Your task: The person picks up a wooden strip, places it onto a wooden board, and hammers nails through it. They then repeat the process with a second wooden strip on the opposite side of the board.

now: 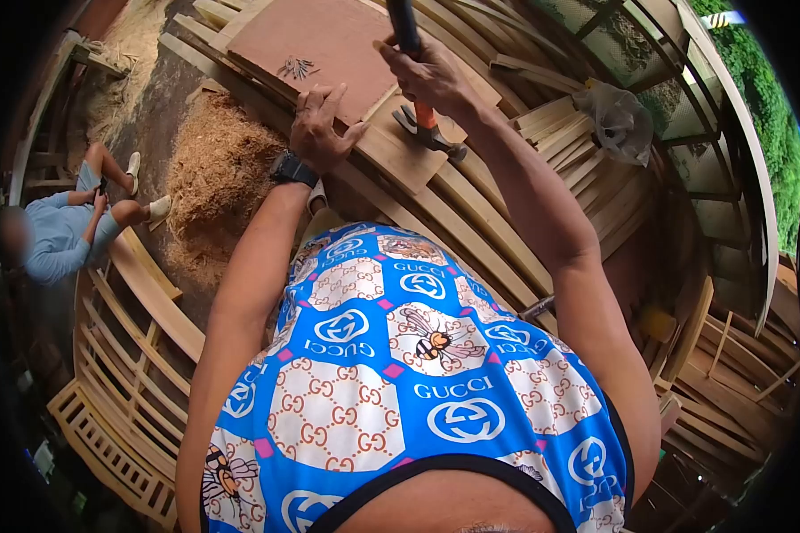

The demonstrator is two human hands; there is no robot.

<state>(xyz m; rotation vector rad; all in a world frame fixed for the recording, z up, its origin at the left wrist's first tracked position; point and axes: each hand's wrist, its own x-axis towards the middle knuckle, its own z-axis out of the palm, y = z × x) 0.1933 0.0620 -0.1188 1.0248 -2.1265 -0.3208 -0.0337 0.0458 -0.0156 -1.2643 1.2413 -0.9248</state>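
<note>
The right hand (428, 75) grips a hammer (425, 117); the left hand (322, 129), loosely spread, touches the board (333, 40), nails (299, 67) at its eleven o'clock.

Your right hand (425, 78) grips a hammer (428, 136) head-down above the stacked wood, while your left hand (320, 131) spreads at the edge of a reddish board (307, 34) near loose nails (298, 67), a sawdust heap (212, 155) just beyond your wrist.
</note>
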